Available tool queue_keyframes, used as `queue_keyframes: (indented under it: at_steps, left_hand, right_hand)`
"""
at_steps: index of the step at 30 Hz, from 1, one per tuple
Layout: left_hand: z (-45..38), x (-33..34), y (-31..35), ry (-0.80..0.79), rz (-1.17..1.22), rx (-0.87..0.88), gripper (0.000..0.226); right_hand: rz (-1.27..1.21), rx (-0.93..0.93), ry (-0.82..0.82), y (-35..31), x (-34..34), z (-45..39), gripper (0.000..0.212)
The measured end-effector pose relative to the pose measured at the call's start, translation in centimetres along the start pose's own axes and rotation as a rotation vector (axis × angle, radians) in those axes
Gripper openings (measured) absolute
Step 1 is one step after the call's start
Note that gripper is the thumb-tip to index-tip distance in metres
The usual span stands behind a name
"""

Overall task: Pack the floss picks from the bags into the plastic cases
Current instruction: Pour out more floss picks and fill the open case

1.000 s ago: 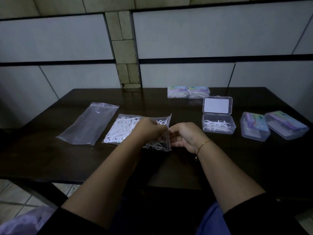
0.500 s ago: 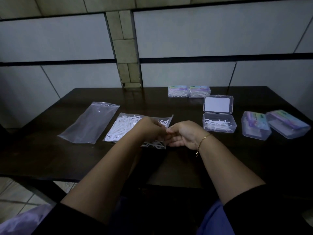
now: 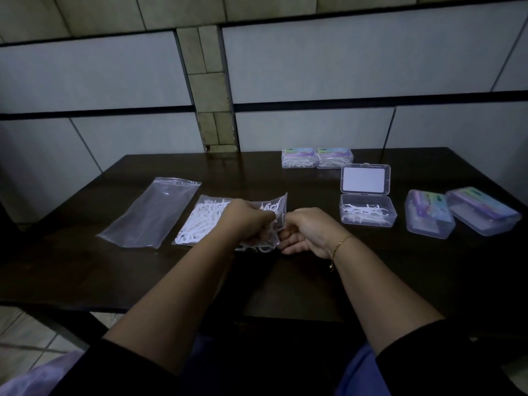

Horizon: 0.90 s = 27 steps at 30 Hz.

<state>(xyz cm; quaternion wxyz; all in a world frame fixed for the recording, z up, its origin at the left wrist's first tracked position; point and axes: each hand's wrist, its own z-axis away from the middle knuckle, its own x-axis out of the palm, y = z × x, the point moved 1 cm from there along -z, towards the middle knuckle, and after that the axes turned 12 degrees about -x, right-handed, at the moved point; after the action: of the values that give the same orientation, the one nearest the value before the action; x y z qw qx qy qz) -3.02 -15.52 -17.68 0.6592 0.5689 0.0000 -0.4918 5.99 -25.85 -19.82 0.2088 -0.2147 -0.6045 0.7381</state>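
On the dark worktop [image 3: 85, 270], the left hand [image 3: 248, 221] and right hand [image 3: 305, 232] are both gripping the mouth of a bag [image 3: 205, 221] of floss picks, an open case [image 3: 368, 214] sitting nearby.

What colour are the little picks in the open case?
White. The floss picks in the open plastic case show clearly in the head view.

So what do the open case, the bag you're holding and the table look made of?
Open case: clear hard plastic, probably; the picks show through its stiff walls. Bag, gripped by left hand and right hand: thin, soft, glossy transparent film that creases. Table: dark, semi-glossy, perhaps varnished wood; too dim to be sure.
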Motion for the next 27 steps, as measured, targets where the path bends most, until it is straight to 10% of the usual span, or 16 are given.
queue_keyframes:
  at_steps: [9,16,21,27]
  left_hand:
    - [1.3,-4.7,1.9,0.410,-0.234,0.356,0.017]
    - [0.4,-4.4,1.1,0.203,-0.165,0.319,0.016]
    - [-1.3,-5.4,0.3,-0.006,-0.716,0.341,0.121]
    - [-4.1,-6.9,-1.4,-0.065,-0.989,0.336,0.148]
  right_hand:
    - [-0.081,0.021,0.182,-0.4,0.3,0.4,0.023]
    - [-0.120,0.044,0.221,-0.6,0.2,0.6,0.038]
    - [0.039,0.112,0.207,-0.8,-0.1,1.0,0.050]
    - [0.401,-0.106,0.404,-2.1,-1.4,0.3,0.038]
